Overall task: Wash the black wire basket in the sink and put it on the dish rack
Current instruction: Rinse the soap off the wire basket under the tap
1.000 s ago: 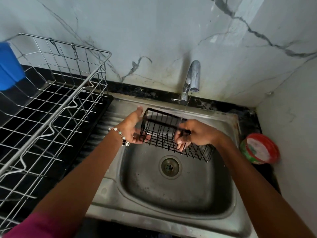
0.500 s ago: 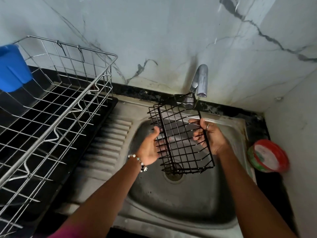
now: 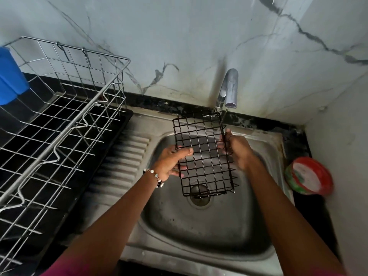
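Observation:
I hold the black wire basket (image 3: 203,156) upright above the steel sink (image 3: 229,226), its grid facing me and its top edge just under the tap (image 3: 229,90). A thin stream of water runs from the tap onto the basket's top right corner. My left hand (image 3: 171,160) grips the basket's left edge, thumb over the front wires. On the right edge my right hand (image 3: 237,150) holds it with curled fingers. The silver wire dish rack (image 3: 65,124) stands on the counter to the left.
A blue plastic item (image 3: 10,76) hangs at the rack's far left. At the right wall, on the black counter, a red and green round tub (image 3: 307,176) sits. The ribbed drainboard (image 3: 123,166) lies between rack and basin. The marble wall rises behind.
The basket has been turned from lying tilted in the basin to standing upright and flat toward me, and lifted up under the tap. Both hands shifted to its side edges.

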The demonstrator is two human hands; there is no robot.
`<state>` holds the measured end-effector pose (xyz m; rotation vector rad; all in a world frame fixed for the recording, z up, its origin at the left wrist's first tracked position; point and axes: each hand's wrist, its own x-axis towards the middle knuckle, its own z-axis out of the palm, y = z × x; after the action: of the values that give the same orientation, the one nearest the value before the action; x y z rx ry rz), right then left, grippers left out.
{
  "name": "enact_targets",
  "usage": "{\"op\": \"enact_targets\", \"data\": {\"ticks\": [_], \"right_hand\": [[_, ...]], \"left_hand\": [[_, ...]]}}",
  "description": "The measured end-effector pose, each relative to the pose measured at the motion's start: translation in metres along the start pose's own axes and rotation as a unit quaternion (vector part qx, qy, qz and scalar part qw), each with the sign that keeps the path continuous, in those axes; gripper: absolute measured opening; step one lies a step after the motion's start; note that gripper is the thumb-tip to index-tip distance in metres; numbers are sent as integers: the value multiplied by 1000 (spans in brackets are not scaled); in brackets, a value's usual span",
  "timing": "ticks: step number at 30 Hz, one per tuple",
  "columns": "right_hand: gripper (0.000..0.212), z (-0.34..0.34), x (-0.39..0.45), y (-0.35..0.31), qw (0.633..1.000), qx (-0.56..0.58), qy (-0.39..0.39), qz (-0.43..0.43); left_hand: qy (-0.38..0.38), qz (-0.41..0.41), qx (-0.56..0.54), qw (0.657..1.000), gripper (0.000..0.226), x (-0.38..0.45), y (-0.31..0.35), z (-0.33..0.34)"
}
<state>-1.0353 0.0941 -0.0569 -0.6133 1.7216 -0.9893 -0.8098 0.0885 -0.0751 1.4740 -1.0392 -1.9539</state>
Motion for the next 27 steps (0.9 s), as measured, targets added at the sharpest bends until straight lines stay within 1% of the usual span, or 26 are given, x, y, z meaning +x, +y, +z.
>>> {"op": "enact_targets", "data": {"ticks": [1,2,3,5,6,8,10,12,13,15,16,18,20,22,24,25,27], "right_hand": [[35,2,-1,-5,999,-12,23,-20],[30,5,-5,-11,998,-24,47,-46],[24,8,-7,-17,994,-30,69,-76],[15,14,-9,-27,984,-37,95,-144],[19,17,-10,-33,980,-39,94,-171],[29,21,-12,-43,974,-26,92,-203],[28,22,-15,-53,971,1,89,-223],[24,23,-16,-59,973,20,63,-222],[20,25,-16,-60,977,29,34,-207],[15,32,-20,-59,985,28,-30,-170],[17,36,-21,-58,987,13,-50,-155],[26,44,-21,-55,988,-37,-53,-140],[37,52,-16,-58,982,-103,-26,-154],[48,57,-4,-63,958,-215,13,-188],[52,60,10,-68,914,-328,50,-235],[46,62,17,-70,893,-364,53,-260],[27,63,30,-73,841,-436,43,-317]], "left_hand": [[5,4,3,1000,38,-1,0,-1],[7,8,6,1000,33,-2,0,-3],[8,11,13,1000,36,-3,-1,-5],[7,15,29,999,56,-3,-6,-9],[10,17,37,999,60,-5,-8,-12],[14,18,50,998,60,-7,-11,-16],[15,15,67,998,73,-11,-13,-20],[21,7,95,995,90,-14,-15,-24],[24,0,111,994,94,-16,-17,-26],[28,-15,142,989,94,-19,-21,-27],[31,-23,156,987,92,-20,-24,-27],[35,-39,179,983,91,-22,-29,-25],[37,-54,193,979,92,-22,-36,-23],[41,-62,191,979,87,-22,-40,-22],[47,-72,177,981,79,-22,-41,-21],[48,-75,169,982,74,-22,-40,-22],[52,-76,153,984,60,-22,-37,-22]]}}
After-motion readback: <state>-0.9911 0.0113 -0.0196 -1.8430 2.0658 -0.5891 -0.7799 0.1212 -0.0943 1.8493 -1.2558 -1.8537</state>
